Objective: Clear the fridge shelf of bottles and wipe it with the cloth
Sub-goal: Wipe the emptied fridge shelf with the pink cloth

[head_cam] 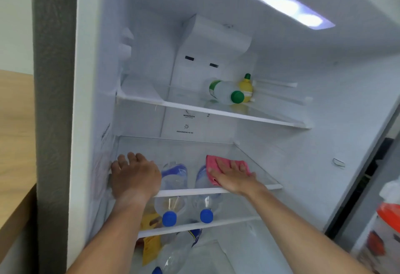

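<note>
A: Wiping now, by the look of it. Right hand (234, 177) pressed flat, fingers spread, on the pink square cloth (225, 165) at about four o'clock on the middle glass fridge shelf (216, 191).

B: And the left hand (135, 176)?

A: Braced at eight o'clock, at the shelf's left end against the fridge wall. Fingers loosely apart, nothing held. No closed grip on either side; cloth pinned under the palm, not pinched.

B: Cleared of bottles, then?

A: Seemingly yes. Two clear plastic bottles with blue caps (170, 218) showing through the glass, lying on the shelf beneath. Up at twelve o'clock, on the top shelf, a clear bottle with a green cap (225, 92) on its side, touching or just beside a yellow lemon-shaped squeeze bottle (245, 88).

B: Next move?

A: Probably sweeping the cloth leftward toward nine o'clock, then back to the rear edge. Calls for steady flat pressure, and for shifting the left hand clear of the unwiped corner.
</note>
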{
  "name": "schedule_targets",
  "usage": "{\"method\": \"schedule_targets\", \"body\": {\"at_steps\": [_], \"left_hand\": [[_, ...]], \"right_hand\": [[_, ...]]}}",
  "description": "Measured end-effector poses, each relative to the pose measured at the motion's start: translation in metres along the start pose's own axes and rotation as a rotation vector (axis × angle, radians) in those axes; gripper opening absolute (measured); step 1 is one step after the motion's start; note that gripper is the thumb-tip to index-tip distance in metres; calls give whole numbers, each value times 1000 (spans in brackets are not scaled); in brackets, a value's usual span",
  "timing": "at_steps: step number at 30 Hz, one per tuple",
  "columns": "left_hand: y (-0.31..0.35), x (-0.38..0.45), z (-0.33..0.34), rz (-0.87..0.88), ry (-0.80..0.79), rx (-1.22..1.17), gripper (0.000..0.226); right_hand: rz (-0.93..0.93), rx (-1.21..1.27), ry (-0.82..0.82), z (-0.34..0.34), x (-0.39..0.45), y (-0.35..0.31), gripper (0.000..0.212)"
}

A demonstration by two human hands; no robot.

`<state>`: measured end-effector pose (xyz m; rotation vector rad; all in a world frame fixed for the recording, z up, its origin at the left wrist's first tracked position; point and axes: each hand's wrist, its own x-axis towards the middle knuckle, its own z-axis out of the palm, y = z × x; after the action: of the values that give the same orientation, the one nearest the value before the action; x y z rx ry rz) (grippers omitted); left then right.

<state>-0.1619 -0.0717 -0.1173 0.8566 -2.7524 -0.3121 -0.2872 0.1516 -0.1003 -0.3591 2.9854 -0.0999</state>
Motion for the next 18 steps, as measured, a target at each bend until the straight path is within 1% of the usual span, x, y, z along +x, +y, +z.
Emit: {"method": "schedule_targets", "body": {"at_steps": [3,5,7,9,11,15,16,18], "left_hand": [[-1,2,-1,5,2,-22,59],[0,4,-2,8,-12,-31,63],[-1,5,-2,12,-24,-16,63],[-1,6,-3,23,-35,4,61],[-2,6,-3,29,-49,24,60],[-1,6,-1,17,-67,44,61],[-2,6,-1,8,-64,32,63],[-1,5,-3,-3,-63,15,67]], "right_hand": [[-203,-5,-34,7,-9,-58,75],[-302,-21,-49,14,-11,-83,76],[-340,-28,-62,14,-9,-86,81],[-360,-25,-67,10,-4,-69,85],[-304,-12,-47,4,3,-39,85],[20,22,35,-6,8,37,85],[77,10,27,-8,8,46,85],[131,-16,-5,-11,8,48,82]]}}
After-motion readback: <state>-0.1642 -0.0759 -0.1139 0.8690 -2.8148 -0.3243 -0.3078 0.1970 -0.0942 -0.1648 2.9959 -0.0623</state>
